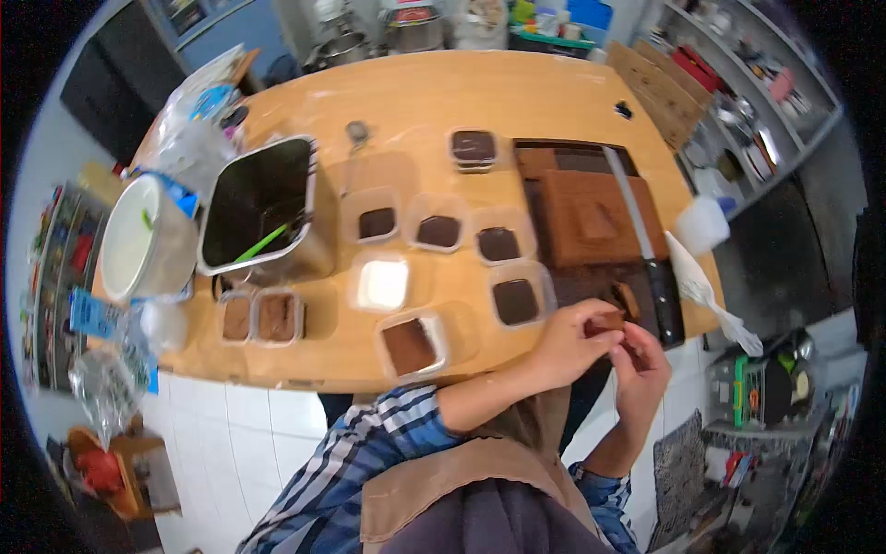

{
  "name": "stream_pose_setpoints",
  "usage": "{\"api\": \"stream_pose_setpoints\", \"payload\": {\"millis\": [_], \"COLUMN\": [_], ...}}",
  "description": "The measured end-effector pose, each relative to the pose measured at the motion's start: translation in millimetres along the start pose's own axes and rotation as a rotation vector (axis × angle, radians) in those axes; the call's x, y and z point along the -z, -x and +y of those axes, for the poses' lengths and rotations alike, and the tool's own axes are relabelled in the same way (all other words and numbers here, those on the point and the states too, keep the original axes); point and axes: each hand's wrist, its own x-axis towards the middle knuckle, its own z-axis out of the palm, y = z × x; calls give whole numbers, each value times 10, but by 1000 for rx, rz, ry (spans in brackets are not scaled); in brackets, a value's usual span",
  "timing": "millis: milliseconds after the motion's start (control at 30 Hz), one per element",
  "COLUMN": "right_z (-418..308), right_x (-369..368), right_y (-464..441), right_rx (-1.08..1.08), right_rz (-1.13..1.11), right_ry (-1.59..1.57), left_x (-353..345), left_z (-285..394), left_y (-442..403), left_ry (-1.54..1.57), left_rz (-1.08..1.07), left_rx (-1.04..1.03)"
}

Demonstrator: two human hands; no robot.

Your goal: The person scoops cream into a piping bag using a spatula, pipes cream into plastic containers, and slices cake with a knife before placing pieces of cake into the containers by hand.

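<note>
My left hand (574, 343) and my right hand (640, 367) meet over the near edge of a dark tray (666, 319). Between their fingertips is a small piece of brown cake (604, 321), gripped by both. A large slab of brown cake (595, 217) lies on the tray, with a long knife (630, 205) across its right side. Left of my hands, a plastic cup with a dark filling (516, 302) stands near others like it (499, 244). Closer to the table's front edge, another cup holds a brown cake square (409, 346) beside some white.
A deep metal pan (314, 208) with a green-handled utensil and a white bucket (138, 240) stand at the left. Two cocoa-brown filled cups (277, 317) sit in front of the pan. A white piping bag (692, 277) lies at the right edge.
</note>
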Motion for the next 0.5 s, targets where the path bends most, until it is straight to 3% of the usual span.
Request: {"api": "stream_pose_setpoints", "payload": {"millis": [100, 233, 367, 500], "right_z": [-25, -22, 9, 81], "right_x": [-8, -3, -26, 51], "right_y": [-18, 12, 26, 14], "right_rx": [1, 1, 40, 105], "right_rz": [-19, -65, -15, -2], "right_ry": [16, 34, 183, 367], "left_x": [-21, 17, 37, -4], "left_z": [-28, 12, 63, 17], "left_y": [-10, -57, -56, -46], "left_ry": [-135, -216, -357, -529], "left_rz": [46, 7, 54, 151], "left_rx": [-146, -44, -147, -423]}}
